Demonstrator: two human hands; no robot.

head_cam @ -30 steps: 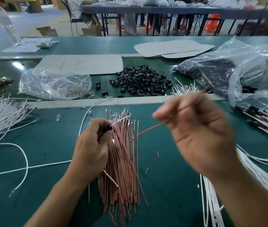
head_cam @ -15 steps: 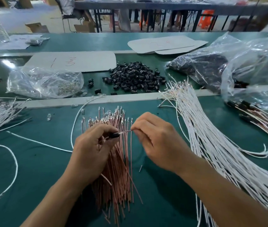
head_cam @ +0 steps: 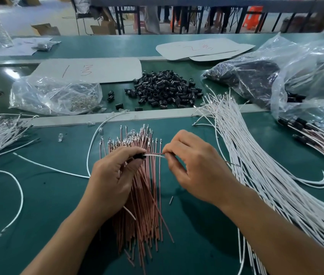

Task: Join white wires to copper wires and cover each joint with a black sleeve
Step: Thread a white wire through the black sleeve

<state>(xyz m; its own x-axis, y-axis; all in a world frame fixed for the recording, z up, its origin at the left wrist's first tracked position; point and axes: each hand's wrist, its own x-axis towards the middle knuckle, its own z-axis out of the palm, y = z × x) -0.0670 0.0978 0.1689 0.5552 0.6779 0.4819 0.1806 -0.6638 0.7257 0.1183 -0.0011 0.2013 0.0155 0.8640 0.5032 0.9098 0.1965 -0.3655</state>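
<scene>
Two pinches: left hand (head_cam: 113,175) steadies the black sleeve (head_cam: 139,156) while right hand (head_cam: 194,165) pinches a wire (head_cam: 155,155), seemingly to thread it.

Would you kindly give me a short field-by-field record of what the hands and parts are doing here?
Left hand: grips black sleeve above the copper wires
Right hand: pinches pale wire running into that sleeve
Sleeve pile: loose, beyond the hands
White wires: fanned bundle right of the hands
Joint: hidden in the grip, state unclear
</scene>
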